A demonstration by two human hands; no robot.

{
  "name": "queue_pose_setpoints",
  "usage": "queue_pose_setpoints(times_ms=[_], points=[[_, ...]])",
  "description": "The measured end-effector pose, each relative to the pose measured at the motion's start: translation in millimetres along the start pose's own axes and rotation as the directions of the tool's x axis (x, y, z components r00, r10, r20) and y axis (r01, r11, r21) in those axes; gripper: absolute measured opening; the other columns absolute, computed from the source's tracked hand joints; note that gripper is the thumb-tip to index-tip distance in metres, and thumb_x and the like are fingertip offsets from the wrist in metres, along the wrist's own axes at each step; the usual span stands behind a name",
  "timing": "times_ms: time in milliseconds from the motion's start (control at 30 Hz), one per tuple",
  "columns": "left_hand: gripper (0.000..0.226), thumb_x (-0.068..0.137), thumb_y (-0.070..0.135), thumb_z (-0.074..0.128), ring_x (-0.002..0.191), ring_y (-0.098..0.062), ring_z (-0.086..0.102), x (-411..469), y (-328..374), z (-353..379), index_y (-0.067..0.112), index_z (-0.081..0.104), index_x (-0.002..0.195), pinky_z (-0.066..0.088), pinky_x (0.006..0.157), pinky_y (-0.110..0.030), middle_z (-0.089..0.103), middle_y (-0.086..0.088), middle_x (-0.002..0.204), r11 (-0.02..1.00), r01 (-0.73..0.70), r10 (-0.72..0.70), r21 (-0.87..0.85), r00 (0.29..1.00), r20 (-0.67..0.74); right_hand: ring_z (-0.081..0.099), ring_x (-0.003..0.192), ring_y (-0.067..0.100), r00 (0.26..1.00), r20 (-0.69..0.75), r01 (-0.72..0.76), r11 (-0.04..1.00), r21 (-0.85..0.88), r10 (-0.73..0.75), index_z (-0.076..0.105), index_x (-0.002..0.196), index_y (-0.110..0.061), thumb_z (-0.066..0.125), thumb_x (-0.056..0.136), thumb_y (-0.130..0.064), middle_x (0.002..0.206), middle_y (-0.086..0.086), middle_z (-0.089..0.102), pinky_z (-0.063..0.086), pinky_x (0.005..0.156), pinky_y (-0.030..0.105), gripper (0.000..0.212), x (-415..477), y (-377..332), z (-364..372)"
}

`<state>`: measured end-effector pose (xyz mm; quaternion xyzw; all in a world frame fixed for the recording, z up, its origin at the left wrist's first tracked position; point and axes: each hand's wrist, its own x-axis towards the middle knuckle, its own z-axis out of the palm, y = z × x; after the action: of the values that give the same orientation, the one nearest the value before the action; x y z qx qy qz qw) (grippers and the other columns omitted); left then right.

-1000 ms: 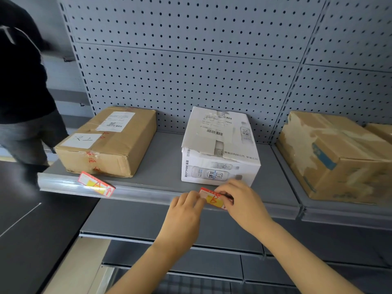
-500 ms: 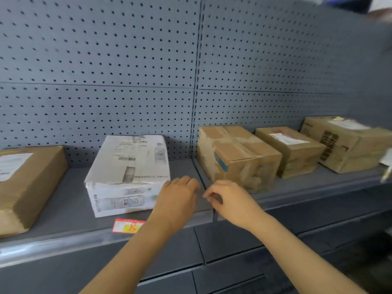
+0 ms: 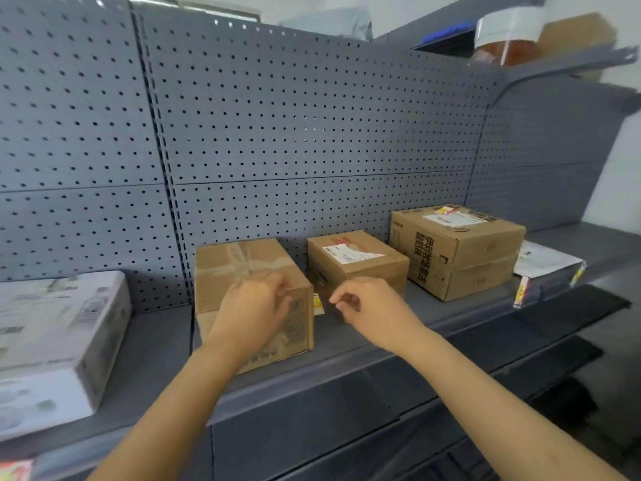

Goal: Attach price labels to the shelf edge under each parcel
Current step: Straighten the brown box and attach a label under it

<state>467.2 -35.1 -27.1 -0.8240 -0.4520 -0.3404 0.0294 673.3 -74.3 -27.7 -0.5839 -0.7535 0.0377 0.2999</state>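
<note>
cardboard parcel at frame centre, on the grey shelf. a small yellow-and-white price label stands upright, long axis vertical, at the parcel's right edge, between the curled left hand and right hand; blur hides which fingers, if any, hold it.

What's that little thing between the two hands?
A small price label, right beside the taped cardboard box corner. The head view shows it.

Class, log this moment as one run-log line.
left hand: in front of taped box, grip unclear; right hand: curled, grip unclear; label: between hands, holder unclear; shelf edge: no label visible under box
</note>
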Motion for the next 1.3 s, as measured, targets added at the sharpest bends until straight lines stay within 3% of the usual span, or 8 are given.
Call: queue_pose_setpoints(times_ms=[200,333,567,700,867,1133,1233,1300], points=[[0.012,0.086,0.017,0.059,0.083,-0.014,0.06,29,-1,23,0.02,0.062,0.097,0.053,0.073,-0.037,0.065,0.005,0.09,0.998,0.057,-0.056,-0.012,0.998,0.042,0.058,0.084,0.006,0.998,0.052,-0.026,0.999,0.031,0.024,0.068,0.101,-0.021,0.059,0.089,-0.014,0.1,-0.005,0.065,0.051,0.075,0.022,0.016,33,43,22],[0.016,0.088,0.017,0.054,0.081,-0.016,0.061,59,-15,28,0.021,0.06,0.102,0.054,0.07,-0.038,0.065,0.005,0.088,0.993,0.118,-0.117,-0.014,0.992,0.039,0.061,0.086,0.013,0.995,0.096,-0.005,1.0,0.025,0.002,0.068,0.098,-0.017,0.057,0.089,-0.013,0.1,0.0,0.066,0.054,0.077,0.032,0.015,66,58,54],[0.016,0.09,0.018,0.054,0.079,-0.007,0.059,88,-25,38,0.023,0.062,0.102,0.047,0.063,-0.018,0.063,0.009,0.091,0.993,0.118,-0.118,0.006,0.992,0.036,0.063,0.094,0.027,0.934,0.348,-0.058,0.995,-0.079,0.082,0.06,0.106,-0.003,0.049,0.089,-0.003,0.106,0.015,0.065,0.053,0.081,0.035,0.02,106,79,108],[0.012,0.089,0.021,0.057,0.079,-0.006,0.06,97,-29,41,0.025,0.063,0.099,0.054,0.068,-0.026,0.065,0.009,0.088,0.994,0.11,-0.111,0.024,0.993,0.042,0.06,0.099,0.033,0.904,0.408,-0.079,0.988,-0.131,0.126,0.059,0.109,-0.003,0.046,0.09,-0.007,0.109,0.019,0.063,0.051,0.083,0.038,0.024,113,94,135],[0.012,0.09,0.025,0.056,0.079,-0.006,0.059,103,-30,41,0.028,0.062,0.1,0.055,0.07,-0.031,0.064,0.012,0.088,0.991,0.125,-0.127,0.041,0.991,0.039,0.058,0.101,0.029,0.887,0.458,0.067,0.962,-0.264,0.064,0.059,0.112,-0.005,0.04,0.096,-0.012,0.116,0.017,0.06,0.051,0.089,0.039,0.026,102,98,150],[0.011,0.089,0.025,0.058,0.079,-0.003,0.06,103,-26,41,0.027,0.063,0.098,0.057,0.069,-0.032,0.064,0.013,0.088,0.989,0.149,-0.149,0.014,0.989,0.017,0.058,0.098,0.024,0.872,0.489,0.088,0.985,-0.146,-0.005,0.067,0.101,-0.012,0.054,0.092,-0.033,0.111,0.008,0.062,0.046,0.083,0.031,0.027,67,103,104],[0.01,0.089,0.026,0.058,0.077,-0.003,0.06,102,-24,44,0.028,0.064,0.097,0.057,0.069,-0.032,0.064,0.013,0.087,0.989,0.148,-0.148,0.023,0.989,0.017,0.059,0.098,0.022,0.878,0.471,0.167,0.975,-0.144,-0.081,0.066,0.104,-0.014,0.053,0.092,-0.023,0.112,0.007,0.061,0.049,0.084,0.032,0.019,67,102,93],[0.01,0.089,0.026,0.058,0.077,-0.003,0.06,101,-23,43,0.028,0.064,0.097,0.057,0.069,-0.033,0.063,0.014,0.086,0.989,0.148,-0.148,0.026,0.989,0.017,0.055,0.106,0.024,0.814,0.544,0.359,0.913,-0.193,-0.205,0.059,0.115,-0.016,0.054,0.089,-0.01,0.119,0.008,0.055,0.048,0.083,0.035,0.027,76,103,89]])
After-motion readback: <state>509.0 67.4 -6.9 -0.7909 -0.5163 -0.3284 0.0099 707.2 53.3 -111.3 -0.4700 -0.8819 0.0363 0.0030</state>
